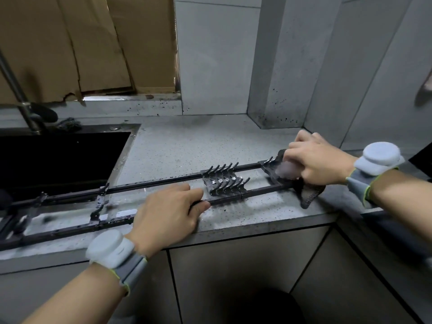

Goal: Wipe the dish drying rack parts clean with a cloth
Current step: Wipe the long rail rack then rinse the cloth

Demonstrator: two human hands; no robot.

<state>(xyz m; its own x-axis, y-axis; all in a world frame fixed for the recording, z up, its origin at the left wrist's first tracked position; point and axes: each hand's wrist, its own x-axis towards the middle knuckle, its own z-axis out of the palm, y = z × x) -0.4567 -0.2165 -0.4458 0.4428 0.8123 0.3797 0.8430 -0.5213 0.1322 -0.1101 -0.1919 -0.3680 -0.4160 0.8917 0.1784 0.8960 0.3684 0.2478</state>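
Observation:
A long black metal drying rack frame [163, 183] lies flat across the grey countertop, with a block of curved prongs [222, 181] near its right half. My left hand [170, 213] grips the near rail beside the prongs. My right hand [313, 162] holds a dark cloth [308, 195] bunched over the frame's right end, and the cloth's loose corner hangs toward the counter edge. Under those fingers the rack end is hidden.
A dark sink [58, 157] lies at the left, the frame's left end reaching over it, with a tap pipe [21, 97] behind. Tiled walls close the back and right. The counter's front edge [257, 228] runs just below the rack.

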